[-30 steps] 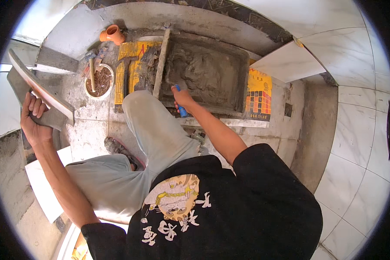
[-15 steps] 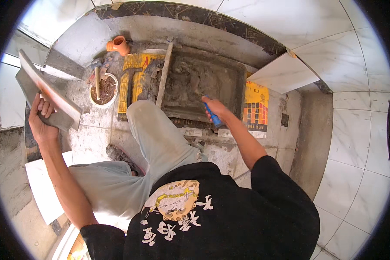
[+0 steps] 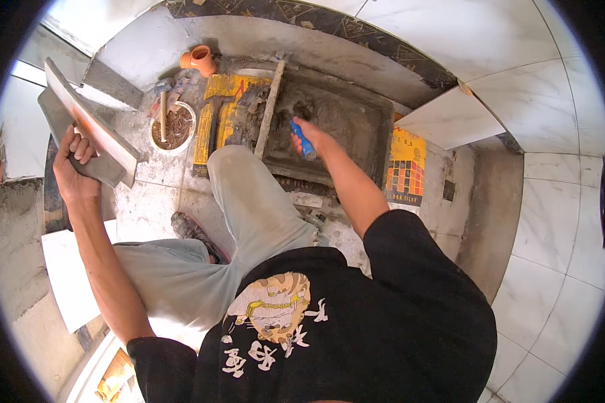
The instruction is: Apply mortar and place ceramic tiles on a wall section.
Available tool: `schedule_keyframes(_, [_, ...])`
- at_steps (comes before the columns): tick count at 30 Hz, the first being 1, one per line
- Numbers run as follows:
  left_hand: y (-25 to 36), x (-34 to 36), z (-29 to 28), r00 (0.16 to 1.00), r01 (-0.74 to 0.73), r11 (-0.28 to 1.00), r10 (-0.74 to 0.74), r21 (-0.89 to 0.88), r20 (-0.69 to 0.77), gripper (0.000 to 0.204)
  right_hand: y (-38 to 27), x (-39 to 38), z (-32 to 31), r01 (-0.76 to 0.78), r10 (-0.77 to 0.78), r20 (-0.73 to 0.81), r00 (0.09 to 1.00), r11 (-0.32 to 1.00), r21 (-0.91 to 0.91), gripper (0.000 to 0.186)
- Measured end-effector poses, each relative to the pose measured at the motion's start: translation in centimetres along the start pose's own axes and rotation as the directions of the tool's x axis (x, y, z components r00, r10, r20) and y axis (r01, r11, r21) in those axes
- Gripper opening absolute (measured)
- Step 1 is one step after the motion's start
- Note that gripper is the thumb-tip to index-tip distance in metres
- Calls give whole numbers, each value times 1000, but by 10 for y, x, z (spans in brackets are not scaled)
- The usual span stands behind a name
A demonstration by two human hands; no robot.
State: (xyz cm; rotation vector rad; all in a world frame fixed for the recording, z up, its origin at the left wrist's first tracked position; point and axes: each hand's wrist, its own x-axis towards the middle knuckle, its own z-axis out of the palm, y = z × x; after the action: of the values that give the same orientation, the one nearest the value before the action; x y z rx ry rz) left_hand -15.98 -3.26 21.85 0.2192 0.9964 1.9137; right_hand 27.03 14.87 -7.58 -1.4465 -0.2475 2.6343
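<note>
Left hand [image 3: 74,171] fingers clamping a grey tile strip [image 3: 91,127], no mortar showing; right hand [image 3: 309,138] fingers gripping blue-handled trowel [image 3: 301,138], working the mortar tray [image 3: 343,127] beyond them.

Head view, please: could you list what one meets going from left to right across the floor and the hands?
Left hand holding a grey tile strip → bowl of brown bits → right hand gripping a blue handle over the mortar tray → yellow printed sheet → white tile.

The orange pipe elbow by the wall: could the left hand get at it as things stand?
Probably not right away: the left hand is gripping a grey tile strip, raised well left of the orange pipe elbow. Nothing visibly blocks the path, though.
</note>
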Motion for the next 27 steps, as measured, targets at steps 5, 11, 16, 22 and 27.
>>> schedule_keyframes(5, [8,4,-1,999,-17,1000,17,19,31,13,45,-16,31,37,-79,-228,970,983,-182,51])
schedule_keyframes(11, [-17,21,6,998,39,999,-39,0,55,17,62,-42,-9,-123,-364,-407,838,599,-791,60])
schedule_keyframes(16, [-9,13,6,1000,2,998,-3,66,9,15,32,-93,-44,-243,-427,-253,868,78,-967,60])
schedule_keyframes(22, [7,6,-1,998,-50,999,49,11,25,11,33,-158,-26,-326,-652,70,755,-466,-822,54])
schedule_keyframes(27, [-10,11,12,999,-34,998,32,53,33,19,10,-124,-29,-200,-511,216,832,-639,-743,50])
